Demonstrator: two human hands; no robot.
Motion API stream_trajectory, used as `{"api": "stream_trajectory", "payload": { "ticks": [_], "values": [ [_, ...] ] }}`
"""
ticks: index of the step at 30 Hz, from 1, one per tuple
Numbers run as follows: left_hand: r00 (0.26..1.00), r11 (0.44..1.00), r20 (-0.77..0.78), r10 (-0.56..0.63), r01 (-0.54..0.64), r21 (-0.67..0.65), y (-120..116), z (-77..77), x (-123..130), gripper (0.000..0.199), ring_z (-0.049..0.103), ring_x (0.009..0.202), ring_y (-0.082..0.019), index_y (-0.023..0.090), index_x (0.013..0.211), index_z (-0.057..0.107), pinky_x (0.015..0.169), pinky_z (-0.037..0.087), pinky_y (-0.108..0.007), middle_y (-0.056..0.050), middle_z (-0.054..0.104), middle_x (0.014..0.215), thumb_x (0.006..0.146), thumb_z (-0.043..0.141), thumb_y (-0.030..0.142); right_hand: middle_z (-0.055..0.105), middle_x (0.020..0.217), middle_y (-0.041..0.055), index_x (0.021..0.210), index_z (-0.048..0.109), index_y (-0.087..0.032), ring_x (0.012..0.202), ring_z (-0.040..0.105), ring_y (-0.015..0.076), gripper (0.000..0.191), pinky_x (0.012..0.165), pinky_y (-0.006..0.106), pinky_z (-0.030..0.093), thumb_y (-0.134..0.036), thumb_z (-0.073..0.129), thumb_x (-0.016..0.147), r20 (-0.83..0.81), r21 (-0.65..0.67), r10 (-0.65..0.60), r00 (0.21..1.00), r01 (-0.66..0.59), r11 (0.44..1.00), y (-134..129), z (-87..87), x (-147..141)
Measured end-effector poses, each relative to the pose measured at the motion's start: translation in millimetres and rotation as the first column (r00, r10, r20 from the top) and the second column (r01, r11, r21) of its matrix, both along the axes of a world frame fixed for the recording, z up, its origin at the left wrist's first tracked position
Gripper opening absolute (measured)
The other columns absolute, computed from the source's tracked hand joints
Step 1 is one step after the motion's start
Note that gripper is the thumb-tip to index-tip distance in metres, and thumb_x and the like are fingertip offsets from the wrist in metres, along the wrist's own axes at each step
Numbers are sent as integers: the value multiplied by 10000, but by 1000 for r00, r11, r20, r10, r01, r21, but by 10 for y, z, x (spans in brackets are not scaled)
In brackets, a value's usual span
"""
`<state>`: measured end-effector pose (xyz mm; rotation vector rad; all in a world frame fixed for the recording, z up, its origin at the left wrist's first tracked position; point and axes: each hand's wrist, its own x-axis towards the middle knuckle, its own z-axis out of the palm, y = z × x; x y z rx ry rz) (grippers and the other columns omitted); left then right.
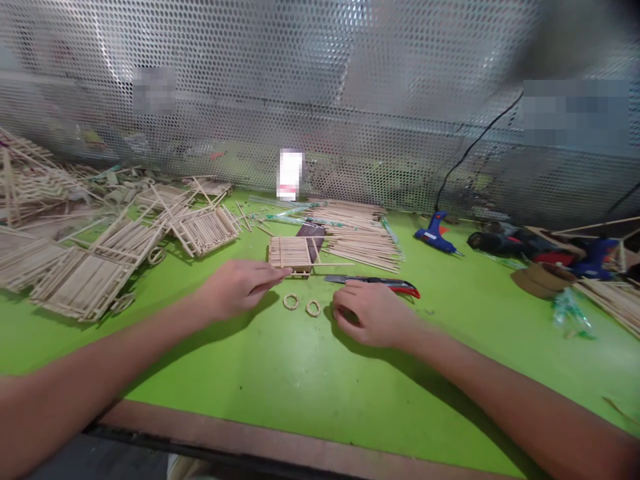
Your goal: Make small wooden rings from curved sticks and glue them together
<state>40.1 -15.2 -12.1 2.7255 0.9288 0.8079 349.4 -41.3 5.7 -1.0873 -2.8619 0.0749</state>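
Observation:
A small cart (290, 253) of thin wooden sticks sits mid-table, propped partly on a dark block (315, 238). My left hand (243, 287) reaches it from the left, fingers pressed together and the tips on its near corner. Two small wooden rings lie in front of the cart, a left ring (291, 302) and a right ring (313, 308). Just right of them my right hand (373, 312) rests on the table with curled fingers; whatever its fingertips hold, if anything, is hidden. Behind that hand lies a utility knife (395, 285) with red and black handle, its blade out.
Loose wooden sticks (363, 237) lie behind the cart. Several stick-built carts (90, 267) are piled at left. To the right are a blue glue gun (437, 235), a brown tape roll (543, 279) and green-clear plastic wrappers (573, 313). A perforated metal screen (320, 100) stands behind.

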Motion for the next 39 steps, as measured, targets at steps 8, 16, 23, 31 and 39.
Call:
{"api": "stream_trajectory", "payload": {
  "ticks": [8,16,23,31,39],
  "values": [
    [993,980,-101,58,-76,-184,-103,-33,108,272,666,575,-155,148,1151,688,546,514,-274,-45,768,791,1071,469,288,736,880,84,969,681,-145,759,637,203,211,687,318,434,-257,502,969,-70,75,24,997,-19,997,-12,-25,-5],
    [994,976,-16,111,-112,-185,-198,-90,252,216,745,767,-186,195,996,778,719,586,-345,-37,816,908,1013,595,310,725,785,70,889,692,-149,682,609,188,217,628,308,415,-223,504,971,-151,171,94,984,-67,983,13,-117,-55],
    [995,978,-11,101,-101,-185,-213,-94,332,191,764,830,-203,213,1014,808,754,618,-385,-42,827,955,990,628,271,687,700,46,807,678,-152,617,588,173,247,577,304,404,-231,517,977,-193,144,110,975,-82,986,-16,-111,-101],
    [995,940,33,97,-81,-330,-219,-73,341,116,758,811,-190,220,951,811,727,620,-347,-31,821,930,927,699,203,725,795,72,913,689,-157,693,617,189,217,642,327,460,-251,510,990,-239,123,100,966,-72,990,-27,-110,-126],
    [986,851,147,80,9,-525,-301,-16,397,109,750,764,-150,208,898,811,724,628,-299,-2,808,871,865,761,117,724,926,81,1037,695,-163,834,638,219,244,733,357,474,-345,535,1016,-340,-161,-78,937,24,987,-158,-32,-285]
  ]
}}
